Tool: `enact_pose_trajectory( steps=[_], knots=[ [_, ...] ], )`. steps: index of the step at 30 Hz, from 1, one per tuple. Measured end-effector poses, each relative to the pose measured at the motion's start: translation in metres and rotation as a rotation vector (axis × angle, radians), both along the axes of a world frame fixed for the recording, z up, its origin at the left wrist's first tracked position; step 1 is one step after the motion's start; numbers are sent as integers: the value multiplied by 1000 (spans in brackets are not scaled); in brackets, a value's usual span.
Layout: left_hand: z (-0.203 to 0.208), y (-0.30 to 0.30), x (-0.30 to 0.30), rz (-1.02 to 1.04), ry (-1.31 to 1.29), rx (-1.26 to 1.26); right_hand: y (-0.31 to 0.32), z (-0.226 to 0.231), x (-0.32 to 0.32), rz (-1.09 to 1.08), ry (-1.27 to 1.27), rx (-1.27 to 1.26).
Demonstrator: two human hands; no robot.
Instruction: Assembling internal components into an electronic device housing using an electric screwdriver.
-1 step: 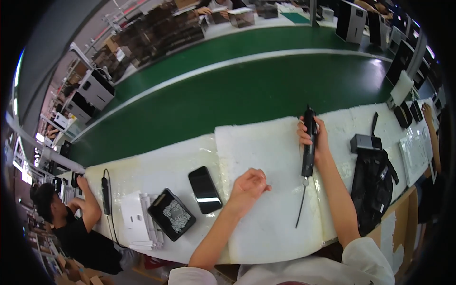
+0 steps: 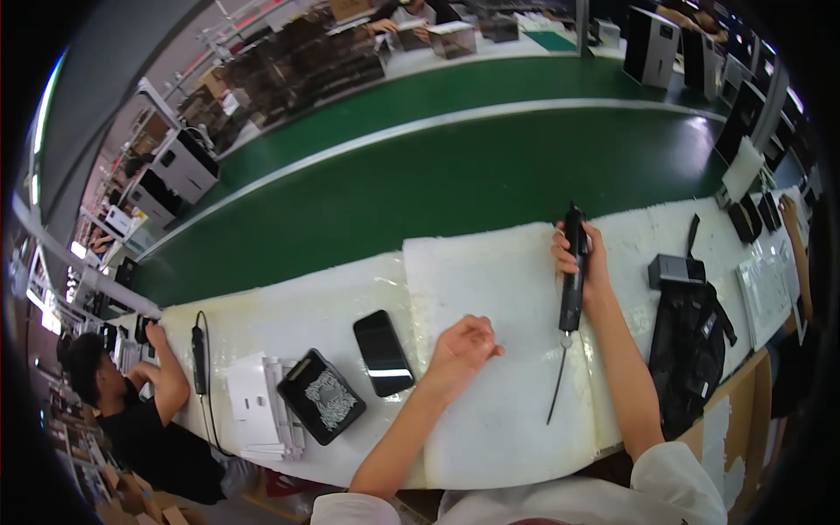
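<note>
My right hand [image 2: 598, 267] is wrapped round a black electric screwdriver [image 2: 572, 293], held upright over the white work surface. Its long thin bit points down toward me. Over the middle of the table, my left hand [image 2: 464, 350] has its fingers curled together; whatever they may hold is too small or hidden to make out. Left of that hand lies a black smartphone [image 2: 381, 346]. Beside the phone sits a black bin [image 2: 297, 404] with many small silver screws [image 2: 332, 401] in it.
White flat parts [image 2: 254, 407] are stacked left of the bin, near another corded screwdriver [image 2: 199, 359]. To the right lie a black bag [image 2: 684, 350] and a dark grey box [image 2: 674, 270]. A green belt [image 2: 420, 184] runs beyond the table. A co-worker [image 2: 140, 411] sits at left.
The whole view has shifted slightly, so things appear a little lower and further right. Both hands keep the same pose, and the screwdriver stays in my right hand.
</note>
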State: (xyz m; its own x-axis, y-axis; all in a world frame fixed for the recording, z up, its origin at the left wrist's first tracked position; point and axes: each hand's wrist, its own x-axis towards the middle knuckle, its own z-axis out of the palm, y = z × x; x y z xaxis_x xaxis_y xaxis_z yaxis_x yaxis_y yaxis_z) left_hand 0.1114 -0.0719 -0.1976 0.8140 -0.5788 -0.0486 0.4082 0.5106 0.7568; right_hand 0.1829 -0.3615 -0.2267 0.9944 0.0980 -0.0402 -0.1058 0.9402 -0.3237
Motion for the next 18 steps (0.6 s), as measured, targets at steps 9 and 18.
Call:
enact_pose_trajectory(
  steps=[9,18],
  knots=[
    [-6,-2,-3,-93,-196,-34,-4,-4,-6,12,-30,21],
    [-36,-8,11,-1,-380,318,-6,-9,4,100,-55,-12]
  ],
)
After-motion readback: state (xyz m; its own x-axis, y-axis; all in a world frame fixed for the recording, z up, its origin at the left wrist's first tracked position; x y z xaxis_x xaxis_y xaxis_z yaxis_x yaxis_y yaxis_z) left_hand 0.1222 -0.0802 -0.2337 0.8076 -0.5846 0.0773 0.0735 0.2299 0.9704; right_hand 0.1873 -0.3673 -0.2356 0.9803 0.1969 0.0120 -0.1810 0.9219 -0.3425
